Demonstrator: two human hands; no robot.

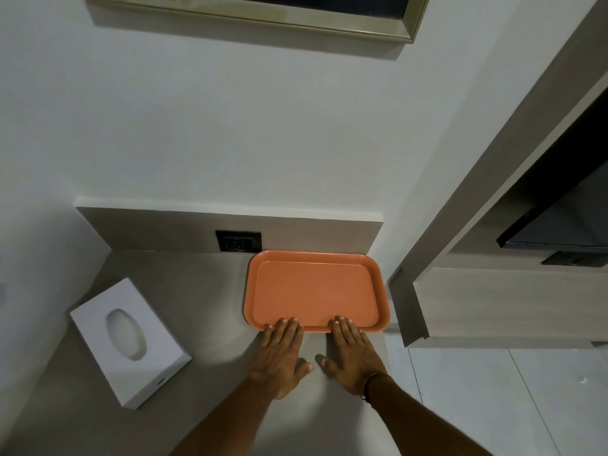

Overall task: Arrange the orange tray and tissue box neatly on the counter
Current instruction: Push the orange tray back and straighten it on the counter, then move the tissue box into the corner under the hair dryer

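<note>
1. Counter (204, 324): grey-beige top, low backsplash at the rear carrying a dark wall socket (238, 241). No markings legible on the socket.
2. Orange tray (314, 289): empty, lies flat at the counter's rear right corner, far edge at or almost against the backsplash, right edge near the counter's end. Sits roughly square to the wall. Judged: rigid moulded plastic, light, smooth base likely to slide easily on this top; raised rim gives the natural purchase on the long near edge or at two opposite sides. No logo or print visible.
3. Tissue box (130, 343): white, lies on the left part of the counter, well apart from the tray, skewed to the counter edges. Oval opening faces up; no tissue seen protruding. Judged: light, thin-walled, may dent if squeezed; best taken by its long sides. A small dark mark near its near end is too small to read.
4. Left hand (279, 353): flat, fingers extended, fingertips resting on the tray's near rim. Nothing grasped.
5. Right hand (353, 353): same posture, fingertips on the near rim further right; dark band at the wrist. Nothing grasped.
6. Judgement: tray appears placed; box not yet squared.
</note>
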